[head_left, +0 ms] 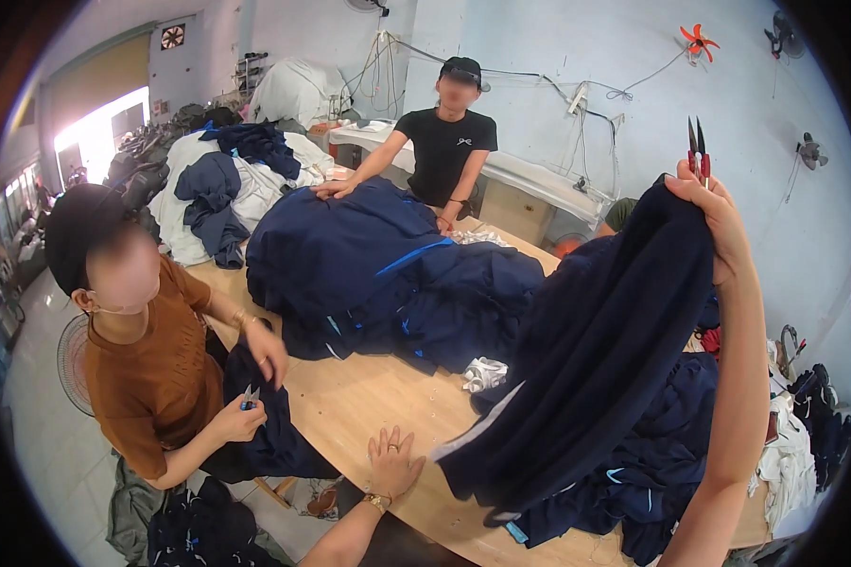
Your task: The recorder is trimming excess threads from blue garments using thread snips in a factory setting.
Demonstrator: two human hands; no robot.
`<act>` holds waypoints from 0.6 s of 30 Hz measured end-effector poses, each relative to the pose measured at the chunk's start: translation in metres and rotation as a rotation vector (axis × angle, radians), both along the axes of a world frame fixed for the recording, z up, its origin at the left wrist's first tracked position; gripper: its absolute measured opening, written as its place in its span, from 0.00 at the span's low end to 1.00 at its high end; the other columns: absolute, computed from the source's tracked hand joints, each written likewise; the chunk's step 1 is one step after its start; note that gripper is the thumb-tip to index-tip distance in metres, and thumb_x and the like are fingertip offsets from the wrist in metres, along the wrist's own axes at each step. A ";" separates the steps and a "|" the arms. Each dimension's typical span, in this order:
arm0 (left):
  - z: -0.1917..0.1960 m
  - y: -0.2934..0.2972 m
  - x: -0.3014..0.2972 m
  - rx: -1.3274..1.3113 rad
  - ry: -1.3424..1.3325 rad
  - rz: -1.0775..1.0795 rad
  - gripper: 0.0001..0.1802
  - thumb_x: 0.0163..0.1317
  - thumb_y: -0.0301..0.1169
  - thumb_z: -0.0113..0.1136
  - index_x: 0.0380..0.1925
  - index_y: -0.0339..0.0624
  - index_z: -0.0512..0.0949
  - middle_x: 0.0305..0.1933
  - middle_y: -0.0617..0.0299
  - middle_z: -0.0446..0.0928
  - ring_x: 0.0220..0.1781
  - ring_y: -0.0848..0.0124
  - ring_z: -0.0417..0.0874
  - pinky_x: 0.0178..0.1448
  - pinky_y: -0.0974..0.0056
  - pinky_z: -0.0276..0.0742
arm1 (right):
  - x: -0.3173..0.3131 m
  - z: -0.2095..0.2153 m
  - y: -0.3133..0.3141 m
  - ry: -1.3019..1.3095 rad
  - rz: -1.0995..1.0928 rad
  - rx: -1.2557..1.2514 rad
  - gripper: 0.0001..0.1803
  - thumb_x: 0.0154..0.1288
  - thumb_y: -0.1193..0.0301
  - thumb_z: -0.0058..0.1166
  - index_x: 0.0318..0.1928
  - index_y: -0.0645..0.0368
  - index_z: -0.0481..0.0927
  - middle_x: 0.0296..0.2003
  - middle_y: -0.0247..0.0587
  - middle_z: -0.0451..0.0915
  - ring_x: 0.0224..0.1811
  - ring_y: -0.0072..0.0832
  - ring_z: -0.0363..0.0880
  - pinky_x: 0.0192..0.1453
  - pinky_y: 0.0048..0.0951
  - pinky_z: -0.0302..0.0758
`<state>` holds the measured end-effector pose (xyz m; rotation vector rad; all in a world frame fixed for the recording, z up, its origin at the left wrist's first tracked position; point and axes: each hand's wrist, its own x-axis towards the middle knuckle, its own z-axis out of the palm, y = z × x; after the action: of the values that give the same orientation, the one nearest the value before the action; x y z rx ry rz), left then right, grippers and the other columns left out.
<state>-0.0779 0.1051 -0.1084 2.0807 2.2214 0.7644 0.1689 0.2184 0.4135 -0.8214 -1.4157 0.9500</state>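
Observation:
My right hand (712,215) is raised high at the right, closed on the upper edge of a dark navy garment (600,350). The same hand also holds thread snips (698,156) with red handles, blades pointing up. From the hand the cloth hangs down in folds to the table, and a light stripe shows along its left side. Flat on the wooden table (350,406) near the front edge rests my left hand (394,463), fingers spread, with nothing in it. It lies just left of the garment's lower hem.
A large navy garment pile (350,255) covers the table's middle; another pile (671,425) lies at the right. At the left a person in a brown shirt (151,378) holds blue snips (249,399). Across the table, a person in black (444,156) touches the pile. White scraps (485,374) lie nearby.

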 end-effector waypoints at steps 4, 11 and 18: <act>0.000 0.003 0.001 0.014 -0.010 -0.015 0.32 0.57 0.51 0.52 0.58 0.46 0.66 0.65 0.46 0.59 0.68 0.46 0.53 0.67 0.40 0.43 | 0.005 -0.001 0.005 -0.075 0.129 0.023 0.12 0.56 0.75 0.57 0.23 0.49 0.67 0.20 0.20 0.65 0.18 0.09 0.62 0.21 0.14 0.60; 0.001 0.002 0.000 -0.009 0.002 -0.002 0.32 0.57 0.52 0.51 0.59 0.47 0.66 0.65 0.46 0.59 0.68 0.46 0.53 0.67 0.41 0.43 | -0.012 -0.008 0.010 -0.069 0.162 0.025 0.14 0.57 0.75 0.55 0.22 0.48 0.64 0.19 0.19 0.64 0.17 0.08 0.60 0.20 0.15 0.59; -0.004 0.005 0.003 -0.024 -0.026 0.002 0.33 0.58 0.53 0.48 0.60 0.47 0.65 0.66 0.45 0.57 0.69 0.45 0.51 0.68 0.40 0.40 | -0.030 -0.015 0.015 -0.063 0.176 0.041 0.15 0.57 0.76 0.55 0.22 0.48 0.62 0.19 0.21 0.65 0.18 0.10 0.63 0.21 0.15 0.61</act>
<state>-0.0746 0.1096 -0.1119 2.0471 2.2083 0.7561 0.1385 0.2339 0.3983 -0.7106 -1.5768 1.0323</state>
